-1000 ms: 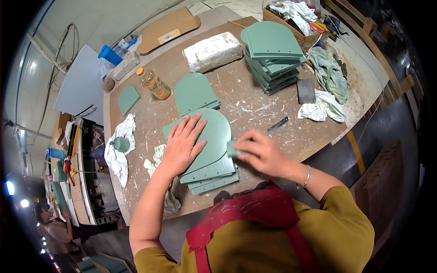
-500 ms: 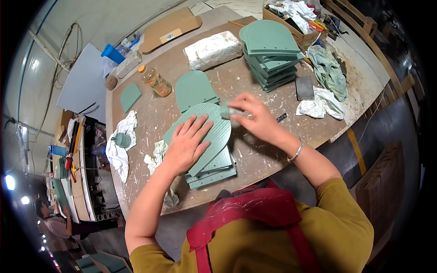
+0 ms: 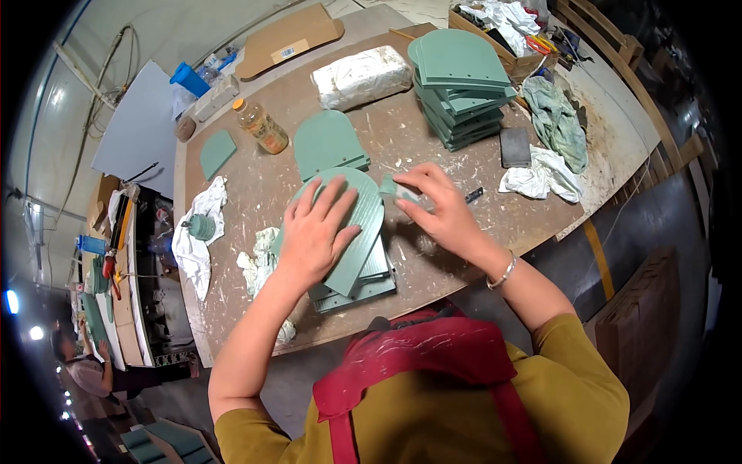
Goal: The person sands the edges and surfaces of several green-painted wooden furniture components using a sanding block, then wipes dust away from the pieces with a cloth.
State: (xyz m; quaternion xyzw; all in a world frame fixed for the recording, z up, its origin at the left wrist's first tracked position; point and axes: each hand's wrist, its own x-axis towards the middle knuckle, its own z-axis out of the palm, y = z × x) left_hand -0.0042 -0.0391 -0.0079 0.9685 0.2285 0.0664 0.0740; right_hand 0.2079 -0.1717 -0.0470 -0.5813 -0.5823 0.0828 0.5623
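My left hand (image 3: 313,236) lies flat with spread fingers on a green rounded-end panel (image 3: 359,224), which rests at an angle on a small stack of similar panels (image 3: 363,298). Just right of the panel's curved edge, my right hand (image 3: 440,209) pinches a small green and whitish block (image 3: 394,188) between thumb and fingers. A narrow gap shows between block and panel. Directly beyond lies another green panel group (image 3: 328,143) with a straight, drilled edge. A small black-handled tool (image 3: 474,195) lies to the right of my right fingers.
A tall stack of green panels (image 3: 461,62) stands far right, beside a white wrapped bundle (image 3: 362,77). A bottle with an orange cap (image 3: 263,127) stands far left. Rags (image 3: 541,174), a dark block (image 3: 515,147) and a green jar (image 3: 201,226) lie around. Another person (image 3: 89,371) works far left.
My right hand and the block have drawn slightly away from the panel's edge. The left hand has shifted up the panel, which has turned a little. The view has shifted slightly.
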